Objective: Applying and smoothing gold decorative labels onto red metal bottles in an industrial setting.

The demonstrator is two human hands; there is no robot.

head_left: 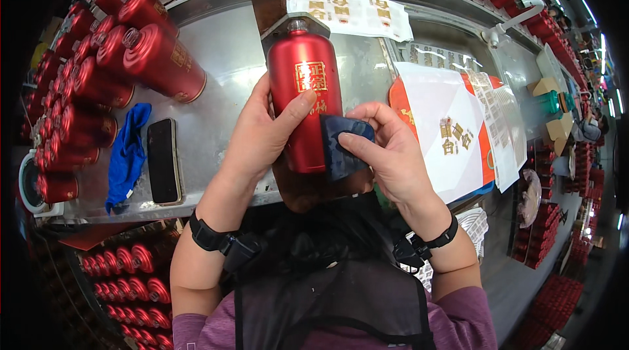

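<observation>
A red metallic bottle [308, 55] with gold characters on its front lies in front of me, its clear threaded neck pointing away. My left hand [262, 127] wraps round its left side, thumb resting on the front just below the gold square emblem. Pinched between the thumb and fingers of my right hand [393, 156] is a dark blue flat scraper-like piece [344, 153]. One edge of this piece lies against the lower right of the bottle, covering part of the gold lettering. A dark bracket [317, 21] stands behind the bottle's neck.
Many red bottles [164, 65] crowd the left of the metal table. Nearer lie a blue cloth [128, 153] and a phone [164, 161]. At right are white decal sheets [436, 166] with gold characters; another decal sheet [354, 16] lies behind the bottle. A white jointed arm [514, 22] stands far right.
</observation>
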